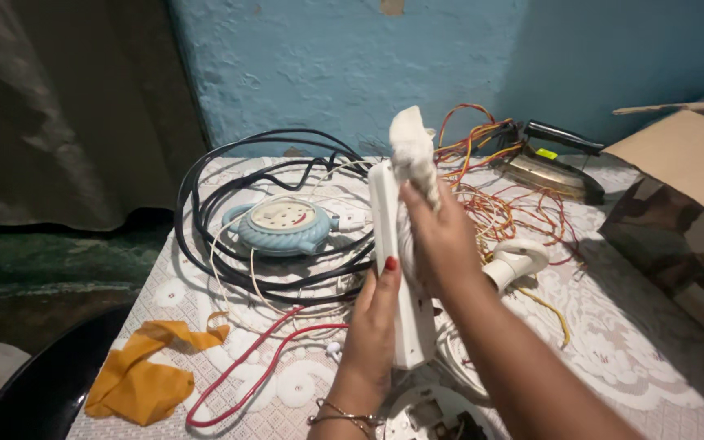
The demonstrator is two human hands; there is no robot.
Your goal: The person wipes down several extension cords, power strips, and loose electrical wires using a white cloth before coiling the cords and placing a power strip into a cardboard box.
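Left hand [375, 314] fingers grasp the upright white strip [397, 269] from its left. Right hand [442, 236] fingers clench a cloth [411, 147] against its top right.

Bare forearms, red polish on the left hand [372, 318] thumbnail, thin bangles at that wrist.

Black cable coil [205, 236], red-orange wire tangle [499, 204] and cardboard box [686, 204] crowd the table [629, 358]; open lace surface lies at front right.
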